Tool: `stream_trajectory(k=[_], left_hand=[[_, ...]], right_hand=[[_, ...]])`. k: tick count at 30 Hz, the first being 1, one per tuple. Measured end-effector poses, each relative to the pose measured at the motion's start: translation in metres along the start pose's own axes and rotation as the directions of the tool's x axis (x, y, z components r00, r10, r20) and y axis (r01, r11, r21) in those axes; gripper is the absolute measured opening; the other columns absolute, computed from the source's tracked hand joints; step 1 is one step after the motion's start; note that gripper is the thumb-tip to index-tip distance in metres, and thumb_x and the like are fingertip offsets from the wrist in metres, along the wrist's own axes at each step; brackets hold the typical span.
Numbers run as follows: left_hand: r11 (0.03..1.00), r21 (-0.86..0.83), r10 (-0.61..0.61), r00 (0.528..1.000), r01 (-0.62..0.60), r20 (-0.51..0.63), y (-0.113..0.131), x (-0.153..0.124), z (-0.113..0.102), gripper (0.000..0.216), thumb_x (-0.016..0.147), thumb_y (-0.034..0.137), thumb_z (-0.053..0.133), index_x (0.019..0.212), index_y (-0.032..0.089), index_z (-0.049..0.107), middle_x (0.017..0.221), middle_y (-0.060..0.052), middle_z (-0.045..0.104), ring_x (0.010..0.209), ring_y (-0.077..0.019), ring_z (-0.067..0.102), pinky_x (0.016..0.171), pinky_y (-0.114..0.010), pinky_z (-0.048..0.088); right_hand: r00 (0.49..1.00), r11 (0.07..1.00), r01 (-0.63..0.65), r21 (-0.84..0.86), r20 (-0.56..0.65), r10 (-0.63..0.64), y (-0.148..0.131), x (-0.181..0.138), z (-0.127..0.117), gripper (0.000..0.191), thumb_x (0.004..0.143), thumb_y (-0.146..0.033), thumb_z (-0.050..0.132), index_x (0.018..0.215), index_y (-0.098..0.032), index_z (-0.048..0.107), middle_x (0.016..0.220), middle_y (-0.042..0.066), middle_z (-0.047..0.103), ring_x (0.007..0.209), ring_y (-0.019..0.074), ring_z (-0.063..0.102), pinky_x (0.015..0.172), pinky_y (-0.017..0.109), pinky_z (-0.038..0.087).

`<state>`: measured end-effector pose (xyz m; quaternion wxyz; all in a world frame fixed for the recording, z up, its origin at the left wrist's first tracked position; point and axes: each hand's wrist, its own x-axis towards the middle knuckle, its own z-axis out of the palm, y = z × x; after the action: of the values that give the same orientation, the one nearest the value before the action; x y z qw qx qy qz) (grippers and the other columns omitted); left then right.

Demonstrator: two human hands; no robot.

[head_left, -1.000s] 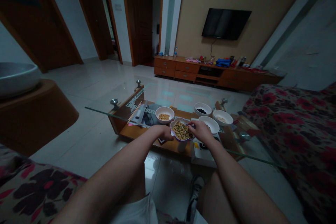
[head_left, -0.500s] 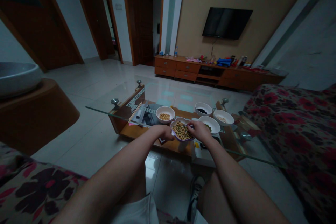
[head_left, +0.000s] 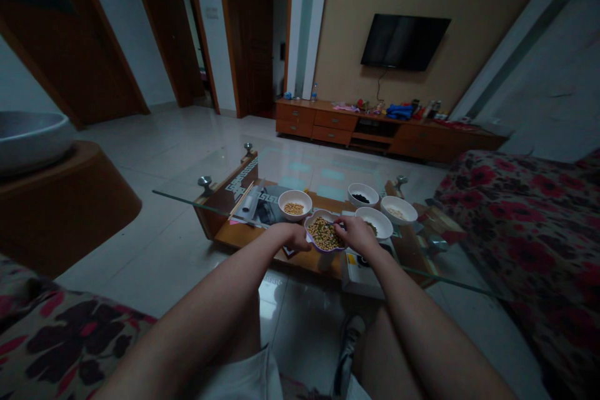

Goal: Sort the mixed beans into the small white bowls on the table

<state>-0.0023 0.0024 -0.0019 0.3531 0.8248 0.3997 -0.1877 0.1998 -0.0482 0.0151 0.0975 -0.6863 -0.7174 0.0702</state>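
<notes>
On the glass tabletop (head_left: 197, 202), the left hand (head_left: 296, 237) is curled on the rim of the scalloped bowl (head_left: 323, 234) of mixed beans; the right hand (head_left: 359, 232) pinches something small over it. Four white bowls (head_left: 294, 204) hold little, so most sorting looks left

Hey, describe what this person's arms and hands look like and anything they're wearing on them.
Both forearms are bare, no sleeves showing. The left hand and right hand wear no gloves; no watch or bracelet is visible. Rings are too small to tell in this dim light.
</notes>
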Motion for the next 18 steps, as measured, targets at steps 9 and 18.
stream_trajectory(k=[9, 18], left_hand=[[1.000, -0.003, -0.009, 1.000, 0.009, -0.002, 0.005, -0.007, -0.003, 0.025, 0.073, 0.032, 0.054, 0.092, 0.016, 0.062, 0.077, -0.005, 0.065, 0.051, -0.0119, 0.051, 0.045, -0.022, 0.043], [1.000, 0.014, 0.004, 1.000, -0.004, -0.031, 0.009, -0.012, -0.004, 0.022, 0.076, 0.031, 0.054, 0.091, 0.017, 0.062, 0.072, -0.002, 0.063, 0.050, -0.0108, 0.050, 0.046, -0.020, 0.041]], right_hand=[[0.999, 1.000, 0.006, 0.014, -0.050, -0.005, -0.003, 0.000, -0.002, 0.030, 0.086, -0.040, 0.047, 0.103, -0.026, 0.068, 0.096, 0.004, 0.071, 0.087, 0.0191, 0.064, 0.065, 0.024, 0.040], [0.991, 0.998, 0.017, 0.059, -0.136, -0.009, -0.020, 0.006, 0.002, 0.032, 0.088, -0.040, 0.044, 0.106, -0.025, 0.066, 0.098, 0.005, 0.070, 0.091, 0.0183, 0.063, 0.076, 0.026, 0.042]])
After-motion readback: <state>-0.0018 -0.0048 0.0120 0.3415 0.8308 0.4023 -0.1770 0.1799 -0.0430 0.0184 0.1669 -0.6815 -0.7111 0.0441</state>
